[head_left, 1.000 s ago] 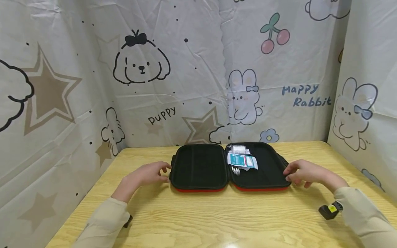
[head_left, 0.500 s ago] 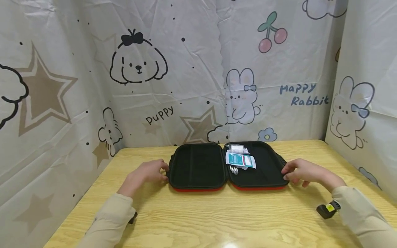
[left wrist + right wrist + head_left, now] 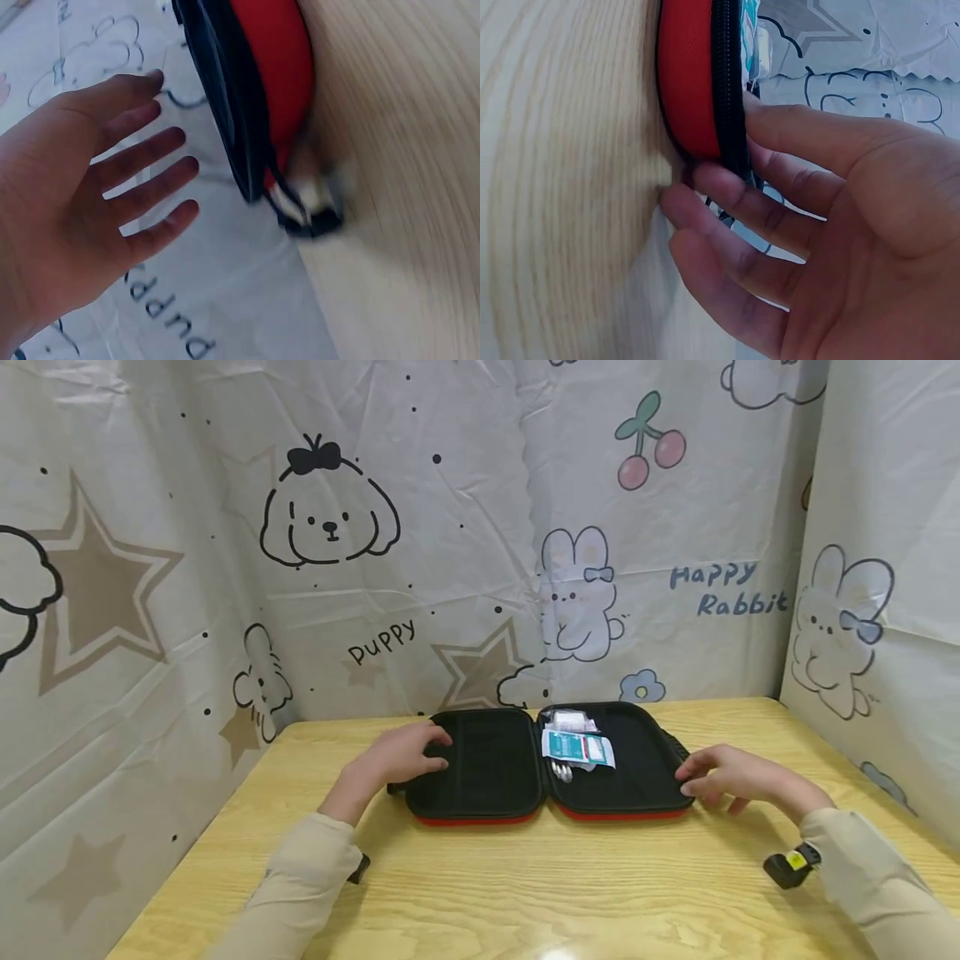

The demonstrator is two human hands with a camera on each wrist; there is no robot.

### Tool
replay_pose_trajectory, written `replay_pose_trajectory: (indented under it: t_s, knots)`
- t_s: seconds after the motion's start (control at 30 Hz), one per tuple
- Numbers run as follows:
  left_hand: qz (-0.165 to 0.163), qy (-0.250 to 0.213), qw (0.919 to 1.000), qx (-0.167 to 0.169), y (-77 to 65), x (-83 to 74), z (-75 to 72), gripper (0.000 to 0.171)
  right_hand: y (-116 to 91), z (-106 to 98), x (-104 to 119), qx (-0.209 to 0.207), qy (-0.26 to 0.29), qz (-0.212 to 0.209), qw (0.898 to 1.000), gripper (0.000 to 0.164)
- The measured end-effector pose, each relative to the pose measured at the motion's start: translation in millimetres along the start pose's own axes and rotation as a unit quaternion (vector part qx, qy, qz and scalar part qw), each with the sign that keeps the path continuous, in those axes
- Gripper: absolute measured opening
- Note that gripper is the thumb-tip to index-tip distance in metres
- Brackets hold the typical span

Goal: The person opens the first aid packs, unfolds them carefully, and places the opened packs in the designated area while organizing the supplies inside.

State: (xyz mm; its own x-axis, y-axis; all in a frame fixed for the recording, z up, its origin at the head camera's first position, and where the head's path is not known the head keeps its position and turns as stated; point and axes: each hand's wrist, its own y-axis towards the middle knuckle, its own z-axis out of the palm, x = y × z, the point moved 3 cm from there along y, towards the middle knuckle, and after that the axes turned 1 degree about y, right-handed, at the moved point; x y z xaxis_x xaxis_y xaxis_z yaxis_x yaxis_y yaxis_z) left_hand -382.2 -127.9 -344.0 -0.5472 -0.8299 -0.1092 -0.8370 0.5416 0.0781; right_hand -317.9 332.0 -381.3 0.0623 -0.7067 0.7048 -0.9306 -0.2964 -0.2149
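Shifted: left hand (image 3: 401, 754), from left edge of case (image 3: 498, 768) to above its left half; fingers spread, empty. Right hand (image 3: 731, 777): pinching right edge. Case: far part of table (image 3: 525, 885). Judged done: opening flat. Outstanding: packets (image 3: 573, 747), untouched, right half.

- left sleeve (image 3: 309, 870), creased beige cloth, at seven o'clock in the head view
- right sleeve (image 3: 870, 870), matching, at four o'clock
- black right-wrist device (image 3: 782, 872), yellow patch (image 3: 796, 860)

The far cloth (image 3: 465, 560) reads "Puppy" at left and "Happy Rabbit" at right; print on the teal-and-white packet (image 3: 573, 747) is illegible.
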Motion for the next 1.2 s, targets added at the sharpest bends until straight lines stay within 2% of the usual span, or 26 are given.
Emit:
replay_pose_trajectory:
  t_s: [0.3,0.6,0.83,1.0,1.2]
  knots:
    - [0.048,-0.047,0.9972,-0.034,43.9,-38.3,16.9,0.043,4,3,-6,0.01,0.05,0.018,0.999,0.041]
    - [0.065,-0.104,0.9919,-0.034,80.1,-65.1,30.1,0.047,1,1,-9,0.012,0.058,0.028,0.998,0.041]
    - [0.09,-0.141,0.9856,-0.028,97.7,-80.4,38.8,0.05,2,1,-8,0.013,0.065,0.029,0.997,0.041]
    - [0.088,-0.141,0.9861,-0.01,108.0,-85.2,45.3,0.059,3,-1,-7,0.015,0.064,0.026,0.998,0.041]
    - [0.097,-0.127,0.987,0.019,113.4,-90.2,54.1,0.07,2,-1,-8,0.02,0.069,0.023,0.997,0.042]
